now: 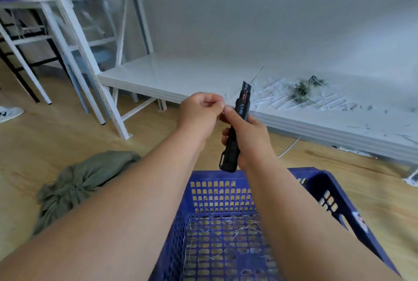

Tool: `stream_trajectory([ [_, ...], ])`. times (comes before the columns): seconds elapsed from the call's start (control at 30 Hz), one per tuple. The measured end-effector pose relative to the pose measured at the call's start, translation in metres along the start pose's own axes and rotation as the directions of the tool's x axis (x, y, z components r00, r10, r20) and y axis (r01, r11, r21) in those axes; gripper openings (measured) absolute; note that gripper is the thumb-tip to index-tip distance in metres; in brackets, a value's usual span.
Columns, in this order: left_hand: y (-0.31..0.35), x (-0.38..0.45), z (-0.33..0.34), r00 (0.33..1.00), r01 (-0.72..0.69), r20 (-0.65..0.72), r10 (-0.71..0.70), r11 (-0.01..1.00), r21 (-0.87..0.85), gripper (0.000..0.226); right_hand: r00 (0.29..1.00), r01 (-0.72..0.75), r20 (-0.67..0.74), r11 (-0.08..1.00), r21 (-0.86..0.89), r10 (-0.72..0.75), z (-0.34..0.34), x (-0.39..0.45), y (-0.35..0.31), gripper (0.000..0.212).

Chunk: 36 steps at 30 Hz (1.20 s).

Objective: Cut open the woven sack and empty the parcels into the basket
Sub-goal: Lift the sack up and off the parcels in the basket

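Green sack (77, 185) is lying bunched on the floor, left of my basket (325, 181). I'm seeing my right hand (251, 136) wrapping a black knife (235, 131) above the basket; my left hand (201, 111) is pinching beside it, holding nothing I can make out.

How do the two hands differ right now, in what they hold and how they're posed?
The right hand wraps its fingers round the black utility knife, held upright; the left hand grips no tool. It is curled, fingertips pinched together beside the knife's upper part. Whether it pinches anything is unclear. Both hang close together above the blue basket.
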<state>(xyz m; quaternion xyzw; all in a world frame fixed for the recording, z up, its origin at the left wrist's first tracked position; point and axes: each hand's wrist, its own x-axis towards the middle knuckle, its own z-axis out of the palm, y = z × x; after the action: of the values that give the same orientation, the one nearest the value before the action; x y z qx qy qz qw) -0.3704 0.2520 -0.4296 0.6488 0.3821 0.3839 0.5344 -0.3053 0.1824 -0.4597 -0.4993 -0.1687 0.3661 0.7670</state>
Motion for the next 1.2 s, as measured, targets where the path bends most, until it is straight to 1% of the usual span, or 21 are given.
stream_trajectory([
  [0.07,0.005,0.005,0.027,0.993,0.12,0.003,-0.12,0.988,-0.102,0.008,1.0,0.016,-0.014,1.0,-0.026,-0.017,-0.02,0.009,-0.011,0.018],
  [0.13,0.011,0.009,0.051,0.971,0.241,0.056,-0.234,0.948,-0.207,0.009,0.998,0.054,-0.037,0.99,-0.133,-0.06,-0.039,0.018,-0.018,0.014],
  [0.2,0.015,0.011,0.072,0.956,0.291,0.095,-0.277,0.929,-0.227,0.01,0.991,0.084,-0.085,0.971,-0.226,-0.105,-0.055,0.027,-0.025,0.008],
  [0.3,0.02,0.014,0.102,0.964,0.264,0.108,-0.244,0.933,-0.244,0.012,0.974,0.127,-0.138,0.941,-0.313,-0.177,-0.075,0.046,-0.037,0.006],
  [0.33,0.021,0.015,0.11,0.967,0.249,0.11,-0.229,0.937,-0.246,0.014,0.965,0.146,-0.152,0.917,-0.371,-0.215,-0.082,0.054,-0.043,0.007],
  [0.43,0.022,0.021,0.127,0.971,0.225,0.123,-0.203,0.951,-0.21,0.031,0.92,0.166,-0.184,0.772,-0.614,-0.345,-0.097,0.084,-0.063,0.012],
  [0.47,0.021,0.023,0.131,0.971,0.222,0.135,-0.198,0.955,-0.198,0.036,0.907,0.166,-0.187,0.73,-0.663,-0.377,-0.1,0.095,-0.072,0.013],
  [0.53,0.02,0.024,0.138,0.967,0.225,0.16,-0.198,0.959,-0.17,0.041,0.902,0.155,-0.185,0.694,-0.703,-0.39,-0.105,0.116,-0.088,0.013],
  [0.6,0.017,0.024,0.143,0.961,0.239,0.179,-0.212,0.961,-0.142,0.043,0.933,0.133,-0.157,0.716,-0.685,-0.323,-0.11,0.131,-0.1,0.01],
  [0.67,0.012,0.023,0.146,0.955,0.252,0.193,-0.223,0.957,-0.143,0.043,0.961,0.092,-0.149,0.776,-0.624,-0.234,-0.118,0.137,-0.101,0.013],
  [0.7,0.009,0.021,0.146,0.953,0.258,0.199,-0.226,0.955,-0.149,0.043,0.964,0.083,-0.156,0.801,-0.594,-0.215,-0.123,0.137,-0.098,0.014],
  [0.77,0.003,0.019,0.146,0.952,0.259,0.209,-0.223,0.952,-0.161,0.043,0.96,0.106,-0.164,0.837,-0.537,-0.227,-0.13,0.134,-0.088,0.02],
  [0.83,-0.001,0.015,0.144,0.953,0.255,0.206,-0.223,0.956,-0.148,0.042,0.961,0.135,-0.159,0.887,-0.442,-0.225,-0.133,0.127,-0.078,0.024],
  [0.9,-0.003,0.008,0.142,0.946,0.266,0.214,-0.242,0.96,-0.091,0.04,0.977,0.125,-0.13,0.946,-0.3,-0.17,-0.133,0.117,-0.072,0.02],
  [0.93,-0.004,0.002,0.14,0.934,0.279,0.242,-0.263,0.96,-0.034,0.038,0.986,0.102,-0.108,0.967,-0.232,-0.13,-0.132,0.112,-0.071,0.018],
  [1.0,-0.006,-0.014,0.137,0.882,0.322,0.333,-0.333,0.943,0.088,0.034,0.996,0.05,-0.061,0.986,-0.161,-0.061,-0.13,0.102,-0.071,0.021],
  [1.03,-0.008,-0.021,0.134,0.855,0.351,0.371,-0.363,0.931,0.102,0.031,0.999,0.032,-0.029,0.988,-0.154,-0.037,-0.128,0.098,-0.07,0.024],
  [1.07,-0.012,-0.029,0.131,0.841,0.373,0.391,-0.373,0.924,0.078,0.027,1.0,0.022,0.007,0.988,-0.155,-0.022,-0.126,0.094,-0.068,0.025],
  [1.1,-0.017,-0.034,0.127,0.85,0.376,0.385,-0.361,0.926,0.039,0.026,0.999,0.018,0.04,0.987,-0.16,-0.012,-0.123,0.09,-0.065,0.026],
  [1.13,-0.022,-0.038,0.123,0.874,0.36,0.351,-0.337,0.933,0.0,0.026,0.998,0.013,0.064,0.983,-0.186,-0.001,-0.118,0.085,-0.059,0.027],
  [1.2,-0.035,-0.044,0.112,0.923,0.32,0.252,-0.292,0.944,-0.077,0.025,0.997,-0.026,0.06,0.949,-0.314,0.047,-0.107,0.074,-0.043,0.031],
])
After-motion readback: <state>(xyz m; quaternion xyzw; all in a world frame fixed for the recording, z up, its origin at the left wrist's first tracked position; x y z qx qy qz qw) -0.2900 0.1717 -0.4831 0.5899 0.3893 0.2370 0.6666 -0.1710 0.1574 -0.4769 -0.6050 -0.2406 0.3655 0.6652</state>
